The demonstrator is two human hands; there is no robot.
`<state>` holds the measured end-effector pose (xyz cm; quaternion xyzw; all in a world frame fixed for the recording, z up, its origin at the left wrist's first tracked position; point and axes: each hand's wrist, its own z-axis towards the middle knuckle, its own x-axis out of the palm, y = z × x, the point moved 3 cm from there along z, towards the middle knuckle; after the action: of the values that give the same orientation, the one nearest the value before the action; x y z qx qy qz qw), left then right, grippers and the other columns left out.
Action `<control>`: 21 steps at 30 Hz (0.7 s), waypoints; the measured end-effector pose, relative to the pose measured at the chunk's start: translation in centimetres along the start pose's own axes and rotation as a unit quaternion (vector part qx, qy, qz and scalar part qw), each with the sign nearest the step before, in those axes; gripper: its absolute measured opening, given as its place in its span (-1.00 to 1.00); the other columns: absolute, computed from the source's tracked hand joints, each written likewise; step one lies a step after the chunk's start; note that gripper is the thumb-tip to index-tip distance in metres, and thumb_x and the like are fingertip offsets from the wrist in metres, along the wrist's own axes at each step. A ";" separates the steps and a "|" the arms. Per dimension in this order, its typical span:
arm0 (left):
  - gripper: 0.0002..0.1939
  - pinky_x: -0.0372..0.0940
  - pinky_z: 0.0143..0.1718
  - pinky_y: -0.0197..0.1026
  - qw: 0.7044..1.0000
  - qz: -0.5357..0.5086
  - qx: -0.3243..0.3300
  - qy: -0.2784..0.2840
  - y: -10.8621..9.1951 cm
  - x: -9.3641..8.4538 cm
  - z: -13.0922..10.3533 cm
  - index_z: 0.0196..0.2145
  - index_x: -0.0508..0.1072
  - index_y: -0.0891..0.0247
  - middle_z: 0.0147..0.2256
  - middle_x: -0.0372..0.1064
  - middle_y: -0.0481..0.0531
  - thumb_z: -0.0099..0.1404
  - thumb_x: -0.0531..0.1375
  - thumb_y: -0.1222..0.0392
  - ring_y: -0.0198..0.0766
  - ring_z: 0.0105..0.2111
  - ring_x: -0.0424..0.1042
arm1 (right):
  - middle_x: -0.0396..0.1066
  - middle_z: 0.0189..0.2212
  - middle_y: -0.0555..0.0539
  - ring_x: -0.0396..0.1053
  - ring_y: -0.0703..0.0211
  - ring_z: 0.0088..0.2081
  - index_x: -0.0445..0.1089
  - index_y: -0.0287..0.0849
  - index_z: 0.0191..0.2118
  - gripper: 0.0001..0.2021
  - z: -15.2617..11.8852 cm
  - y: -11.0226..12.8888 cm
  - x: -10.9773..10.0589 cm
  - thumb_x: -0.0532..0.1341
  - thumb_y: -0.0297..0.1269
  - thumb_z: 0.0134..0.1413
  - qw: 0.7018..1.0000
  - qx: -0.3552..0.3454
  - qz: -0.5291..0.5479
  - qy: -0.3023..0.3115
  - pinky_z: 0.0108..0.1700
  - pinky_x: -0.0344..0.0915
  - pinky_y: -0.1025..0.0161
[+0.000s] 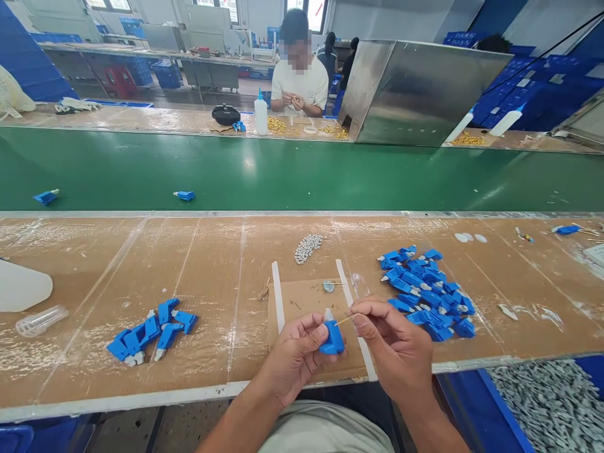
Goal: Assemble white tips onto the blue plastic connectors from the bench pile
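Near the table's front edge, my left hand (302,352) is closed on a blue plastic part (334,340) with a whitish tip pointing up. My right hand (394,343) pinches a thin wooden stick (344,319), whose far end meets the upper part of the blue piece. Both hands are over a cardboard sheet (302,302) with white tape strips. A small bluish-grey blob (329,286) with another stick lies on that sheet. Behind it is a pile of small grey pieces (308,248).
Blue parts form a large heap (429,289) at right and a smaller group (151,330) at left. A green belt (283,170) carries two blue parts. A person (299,75) sits across it. A bin of grey pieces (547,402) is at lower right.
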<state>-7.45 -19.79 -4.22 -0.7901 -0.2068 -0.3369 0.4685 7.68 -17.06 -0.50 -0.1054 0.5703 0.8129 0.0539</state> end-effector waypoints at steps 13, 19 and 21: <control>-0.77 0.34 -0.39 -0.37 1.000 -0.004 0.003 0.002 0.5 -0.6 0.2 -0.19 0.48 0.42 -0.37 0.45 0.12 0.28 0.30 0.17 -0.30 -0.40 0.49 | 0.41 -0.32 0.02 0.37 0.21 -0.26 0.42 -0.08 -0.20 -0.89 0.1 0.6 0.3 0.19 -0.45 0.27 0.995 -0.066 -0.062 0.028 -0.20 0.27 0.27; -0.78 0.35 -0.40 -0.37 1.000 -0.004 0.011 -0.001 0.2 -0.9 0.0 -0.19 0.48 0.41 -0.35 0.45 0.12 0.29 0.29 0.18 -0.30 -0.40 0.49 | 0.41 -0.32 0.01 0.36 0.19 -0.25 0.43 -0.07 -0.19 -0.86 0.1 0.9 0.2 0.19 -0.46 0.27 0.995 -0.075 -0.054 0.041 -0.19 0.26 0.25; -0.79 0.36 -0.39 -0.38 1.000 -0.008 0.014 -0.012 -0.2 -1.3 -0.1 -0.19 0.48 0.40 -0.32 0.45 0.13 0.29 0.29 0.20 -0.30 -0.38 0.50 | 0.40 -0.31 0.00 0.35 0.18 -0.23 0.44 -0.06 -0.19 -0.88 0.3 0.3 -0.3 0.20 -0.43 0.27 0.998 -0.043 -0.036 0.014 -0.19 0.26 0.25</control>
<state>-8.55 -19.82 -5.03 -0.7855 -0.2236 -0.3287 0.4744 7.84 -16.88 -0.02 -0.1396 0.5314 0.8326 0.0703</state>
